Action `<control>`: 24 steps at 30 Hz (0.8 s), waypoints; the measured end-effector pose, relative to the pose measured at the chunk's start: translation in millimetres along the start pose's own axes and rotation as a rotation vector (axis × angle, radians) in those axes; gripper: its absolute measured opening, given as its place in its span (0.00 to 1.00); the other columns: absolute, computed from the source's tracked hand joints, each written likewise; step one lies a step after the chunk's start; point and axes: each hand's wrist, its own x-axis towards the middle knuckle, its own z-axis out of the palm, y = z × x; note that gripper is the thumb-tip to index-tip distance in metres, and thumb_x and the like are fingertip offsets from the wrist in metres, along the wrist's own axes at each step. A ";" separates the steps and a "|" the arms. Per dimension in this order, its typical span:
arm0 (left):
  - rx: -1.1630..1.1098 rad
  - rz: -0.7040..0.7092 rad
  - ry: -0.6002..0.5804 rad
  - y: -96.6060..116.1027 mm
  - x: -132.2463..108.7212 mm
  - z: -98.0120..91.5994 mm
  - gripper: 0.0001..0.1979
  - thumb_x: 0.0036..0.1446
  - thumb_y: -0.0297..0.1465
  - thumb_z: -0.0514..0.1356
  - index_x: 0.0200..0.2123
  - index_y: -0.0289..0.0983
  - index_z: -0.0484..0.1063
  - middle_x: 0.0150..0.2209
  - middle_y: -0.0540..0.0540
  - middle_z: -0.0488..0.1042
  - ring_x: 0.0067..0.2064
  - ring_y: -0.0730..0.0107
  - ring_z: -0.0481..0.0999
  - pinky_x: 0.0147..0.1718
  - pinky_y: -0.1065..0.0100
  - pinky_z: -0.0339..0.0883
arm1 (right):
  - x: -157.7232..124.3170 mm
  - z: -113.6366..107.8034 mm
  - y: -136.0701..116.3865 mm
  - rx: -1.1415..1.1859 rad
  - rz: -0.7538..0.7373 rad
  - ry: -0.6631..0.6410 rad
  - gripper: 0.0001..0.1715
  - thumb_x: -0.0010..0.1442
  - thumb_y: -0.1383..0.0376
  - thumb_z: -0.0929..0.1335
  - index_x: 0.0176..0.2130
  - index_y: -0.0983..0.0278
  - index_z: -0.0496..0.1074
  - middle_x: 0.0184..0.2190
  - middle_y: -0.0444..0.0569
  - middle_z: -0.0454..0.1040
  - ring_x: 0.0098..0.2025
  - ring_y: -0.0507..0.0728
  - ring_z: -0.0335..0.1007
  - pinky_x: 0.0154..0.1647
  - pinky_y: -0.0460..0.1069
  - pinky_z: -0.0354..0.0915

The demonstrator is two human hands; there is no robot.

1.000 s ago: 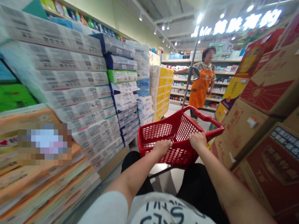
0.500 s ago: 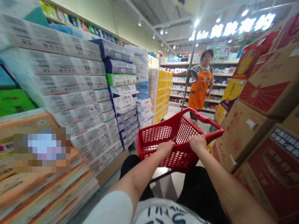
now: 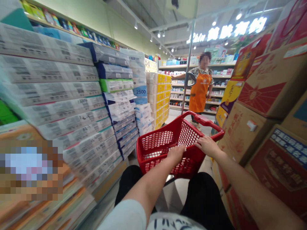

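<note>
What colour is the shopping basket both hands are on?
The shopping basket is red; the head view shows it best.

We see red latticed basket (image 3: pixel 193 154); orange apron (image 3: pixel 200 91) over dark-and-pale patterned shirt (image 3: pixel 193 72); yellow-sided white packs (image 3: pixel 163 95); brown, red-printed cartons (image 3: pixel 266 83).

Bounded at left by a pale green wall (image 3: pixel 107 27), fitted with a long shelf (image 3: pixel 40 21) full of colourful bottles (image 3: pixel 83 32). Roofed by a greyish ceiling (image 3: pixel 155 12), brightly lit by a receding row of small white spotlights (image 3: pixel 136 25). Lined at the back with tiered shelves (image 3: pixel 165 66) beneath a glowing white sign (image 3: pixel 212 34). Floored in pale, smooth tiles (image 3: pixel 177 191).
</note>
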 end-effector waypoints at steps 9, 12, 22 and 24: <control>0.008 -0.074 -0.040 -17.7 26.6 -7.4 0.13 0.63 0.32 0.44 0.43 0.43 0.66 0.41 0.47 0.73 0.42 0.64 0.72 0.40 0.64 0.60 | 11.6 0.9 -9.7 -0.028 0.164 -0.015 0.28 0.64 0.50 0.55 0.32 0.62 0.73 0.36 0.50 0.75 0.43 0.58 0.66 0.47 0.52 0.52; 0.005 -0.099 -0.020 -32.7 23.8 -9.2 0.13 0.63 0.32 0.43 0.43 0.43 0.67 0.41 0.47 0.73 0.42 0.64 0.71 0.40 0.64 0.59 | 9.9 -2.2 -29.4 -0.056 0.171 0.005 0.26 0.64 0.51 0.55 0.34 0.62 0.73 0.36 0.52 0.75 0.43 0.59 0.66 0.47 0.52 0.52; 0.070 -0.078 0.110 -53.1 29.8 -1.0 0.12 0.62 0.29 0.47 0.42 0.40 0.68 0.42 0.44 0.72 0.44 0.61 0.69 0.43 0.61 0.59 | -8.6 -39.5 19.8 -0.154 0.170 -0.123 0.27 0.62 0.47 0.56 0.45 0.59 0.72 0.45 0.54 0.73 0.50 0.64 0.62 0.49 0.59 0.49; 0.076 -0.128 0.117 -51.5 32.8 -1.1 0.12 0.61 0.28 0.47 0.41 0.40 0.69 0.41 0.43 0.72 0.45 0.60 0.69 0.45 0.59 0.57 | -13.0 -37.8 28.8 -0.185 0.259 -0.123 0.31 0.61 0.44 0.54 0.47 0.60 0.71 0.45 0.55 0.73 0.48 0.65 0.64 0.48 0.59 0.50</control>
